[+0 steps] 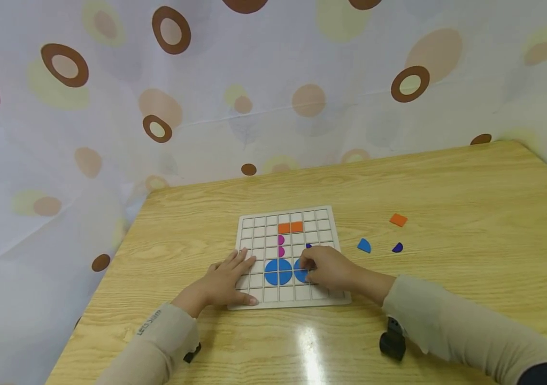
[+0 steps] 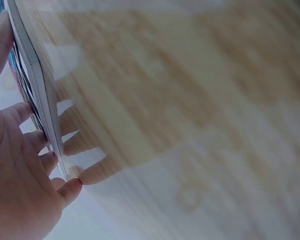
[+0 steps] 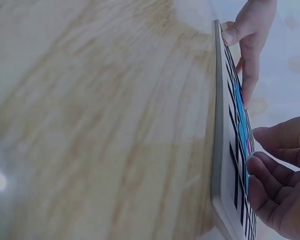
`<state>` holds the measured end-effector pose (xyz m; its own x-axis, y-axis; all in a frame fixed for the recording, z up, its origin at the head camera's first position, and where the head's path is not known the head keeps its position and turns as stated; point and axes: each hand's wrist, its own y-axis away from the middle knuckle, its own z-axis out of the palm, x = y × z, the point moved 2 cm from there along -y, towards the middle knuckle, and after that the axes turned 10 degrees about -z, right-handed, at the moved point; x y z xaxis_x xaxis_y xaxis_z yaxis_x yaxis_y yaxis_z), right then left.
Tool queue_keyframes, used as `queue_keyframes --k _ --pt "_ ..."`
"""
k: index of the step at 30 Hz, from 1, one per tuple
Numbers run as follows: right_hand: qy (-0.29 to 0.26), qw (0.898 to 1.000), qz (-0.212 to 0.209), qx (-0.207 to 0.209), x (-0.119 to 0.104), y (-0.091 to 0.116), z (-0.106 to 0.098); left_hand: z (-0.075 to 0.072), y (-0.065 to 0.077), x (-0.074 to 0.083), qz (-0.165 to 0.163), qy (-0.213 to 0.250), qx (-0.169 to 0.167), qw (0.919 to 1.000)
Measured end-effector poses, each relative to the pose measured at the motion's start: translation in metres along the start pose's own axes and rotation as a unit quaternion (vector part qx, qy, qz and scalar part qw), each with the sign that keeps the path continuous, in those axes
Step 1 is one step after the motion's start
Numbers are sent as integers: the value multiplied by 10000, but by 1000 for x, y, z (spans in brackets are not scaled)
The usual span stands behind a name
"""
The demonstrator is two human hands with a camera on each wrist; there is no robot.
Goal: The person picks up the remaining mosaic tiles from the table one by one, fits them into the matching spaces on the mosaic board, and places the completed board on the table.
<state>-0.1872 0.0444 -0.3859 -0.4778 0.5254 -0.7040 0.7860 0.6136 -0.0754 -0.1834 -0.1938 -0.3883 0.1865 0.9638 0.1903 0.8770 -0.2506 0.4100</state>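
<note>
A white square grid board (image 1: 254, 305) lies on the table. My left hand (image 1: 225, 280) rests on its left side with fingers spread, the thumb along the near edge. My right hand (image 1: 331, 267) is over the right part of the board. Its curled thumb and fingers pinch at a blue quarter-circle piece (image 1: 298, 274), partly hidden by them. Left of it, several blue quarter-circles (image 1: 278, 271) form a full disc. Above are two magenta half-circles (image 1: 280, 240) and two orange squares (image 1: 290, 228). A dark blue piece (image 1: 309, 246) shows just beyond my right fingers.
Right of the board lie a loose blue quarter-circle (image 1: 364, 245), a dark blue half-circle (image 1: 397, 247) and an orange square (image 1: 398, 220). The wooden table (image 1: 196, 214) meets a patterned cloth (image 1: 263, 133) at its back and left edges.
</note>
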Motion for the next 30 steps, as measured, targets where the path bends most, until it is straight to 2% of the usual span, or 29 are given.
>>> queue_keyframes --k 15,30 --pt "-433 9987 168 200 17 16 -26 -1 -1 -1 70 -29 35 10000" --pt "-446 9982 294 266 41 40 -56 0 1 0 115 133 -7 9998"
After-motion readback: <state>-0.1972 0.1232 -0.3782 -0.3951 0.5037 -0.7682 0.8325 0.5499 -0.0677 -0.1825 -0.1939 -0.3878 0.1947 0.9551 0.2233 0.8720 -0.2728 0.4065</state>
